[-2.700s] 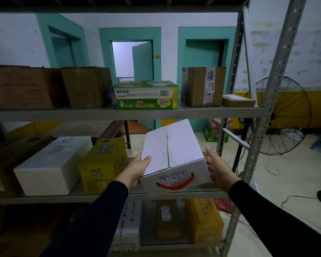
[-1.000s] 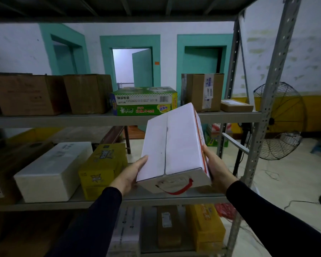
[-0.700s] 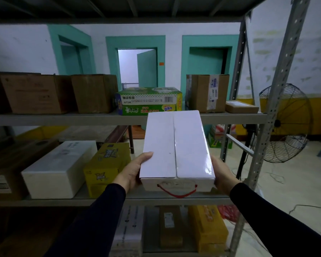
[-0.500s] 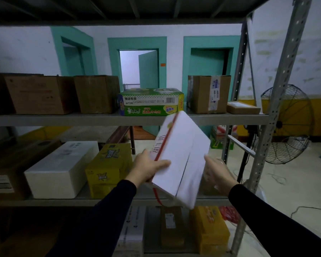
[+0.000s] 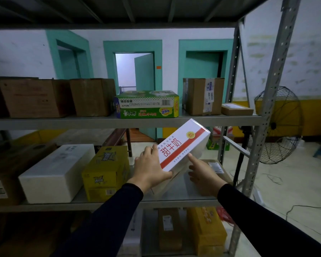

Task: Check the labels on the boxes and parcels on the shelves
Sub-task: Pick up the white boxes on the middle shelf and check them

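The white milk carton [image 5: 182,147] is tilted up over the middle shelf [image 5: 100,204], its red-lettered face showing. The left hand [image 5: 148,169] grips its near corner; the right hand [image 5: 202,175], fingers extended, props it from beneath. Reading this face seems underway; next, probably set it flat.

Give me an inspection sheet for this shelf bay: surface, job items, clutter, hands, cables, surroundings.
Surface: grey metal middle shelf, bare under the hands.
Job items: white milk carton with red lettering, tilted, printed face up; green noodle carton and labelled brown box on the upper shelf; white foam box and yellow carton on the middle shelf.
Clutter: nothing seen.
Hands: left hand grips the milk carton's near end; right hand has its forefinger on the carton's printed face.
Cables: thin dark cables on the floor by the fan.
Surroundings: standing fan, teal doorway.
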{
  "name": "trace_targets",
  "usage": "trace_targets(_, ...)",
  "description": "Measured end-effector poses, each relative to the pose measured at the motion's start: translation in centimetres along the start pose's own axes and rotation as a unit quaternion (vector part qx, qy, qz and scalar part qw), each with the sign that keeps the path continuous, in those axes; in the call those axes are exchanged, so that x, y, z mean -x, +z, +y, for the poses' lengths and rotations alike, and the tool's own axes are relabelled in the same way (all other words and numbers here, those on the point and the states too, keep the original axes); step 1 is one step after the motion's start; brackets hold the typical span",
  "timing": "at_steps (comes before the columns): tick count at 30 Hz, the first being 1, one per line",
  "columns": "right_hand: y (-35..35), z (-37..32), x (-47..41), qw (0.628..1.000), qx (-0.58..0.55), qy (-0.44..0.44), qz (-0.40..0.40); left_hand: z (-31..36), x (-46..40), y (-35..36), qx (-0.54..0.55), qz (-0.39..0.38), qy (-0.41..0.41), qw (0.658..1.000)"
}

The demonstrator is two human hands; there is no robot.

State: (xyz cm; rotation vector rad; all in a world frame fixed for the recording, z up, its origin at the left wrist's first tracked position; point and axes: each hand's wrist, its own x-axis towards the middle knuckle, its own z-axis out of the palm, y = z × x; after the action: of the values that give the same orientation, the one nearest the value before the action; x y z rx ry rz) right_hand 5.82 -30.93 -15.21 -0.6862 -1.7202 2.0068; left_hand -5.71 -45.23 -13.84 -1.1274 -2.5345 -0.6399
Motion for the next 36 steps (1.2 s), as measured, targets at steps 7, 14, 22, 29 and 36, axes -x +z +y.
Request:
trace_targets(7,-0.4,0.2,-0.4,0.999,-0.031,-0.004,-0.008,0.8,0.3,-0.6,-0.029,0.002,0.008,1.000)
trace_targets(14,1.3,1.1,-0.3,0.999,-0.043,0.004,0.001,4.8,-0.2,-1.2,-0.015,-0.038,0.041,0.998)
trace_targets(22,-1.9,1.1,-1.0,0.984,-0.173,0.040,0.030,0.3,-2.1,-0.1,0.370,-0.019,-0.120,0.921)
trace_targets(29,-3.3,0.8,-2.0,0.974,-0.224,0.032,0.029,-5.4,-0.6,0.5,0.504,-0.212,-0.340,0.765)
trace_targets(36,-4.3,0.7,-2.1,0.993,-0.059,0.036,0.093,-4.6,-1.7,1.6,0.581,-0.192,-0.377,0.696)
